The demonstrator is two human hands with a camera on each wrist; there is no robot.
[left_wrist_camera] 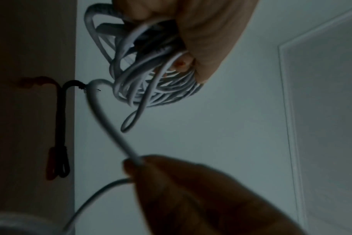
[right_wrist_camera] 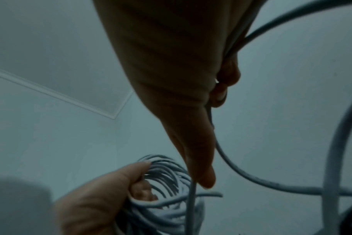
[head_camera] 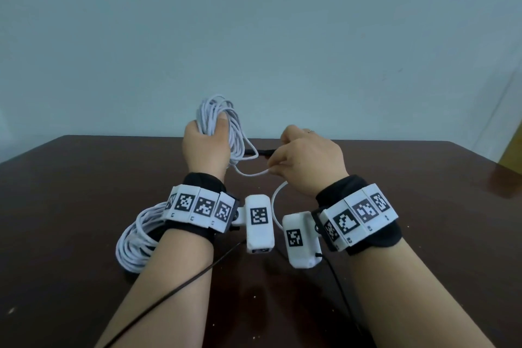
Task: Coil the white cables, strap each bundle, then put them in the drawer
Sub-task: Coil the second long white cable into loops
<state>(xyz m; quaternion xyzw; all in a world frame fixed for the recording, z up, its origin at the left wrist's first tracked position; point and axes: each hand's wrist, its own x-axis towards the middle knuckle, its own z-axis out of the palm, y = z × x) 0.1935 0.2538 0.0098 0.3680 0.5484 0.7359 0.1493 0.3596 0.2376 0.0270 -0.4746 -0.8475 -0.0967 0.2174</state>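
Dark worktop (head_camera: 84, 192). At 7 o'clock from our left wrist a second coil (head_camera: 132, 240) lies on it, loose, no strap seen. Raised at 11 o'clock, the coil (head_camera: 223, 121) sits in our left hand (head_camera: 204, 147), fingers clenched round its turns. Right hand (head_camera: 305, 161), at 3 o'clock from it, pinches the free tail (head_camera: 251, 173). A black strap (head_camera: 261, 151) lies beyond the hands. We judge the cable light, springy, slick; loops will spread unless gripped across all turns. Drawer unseen.
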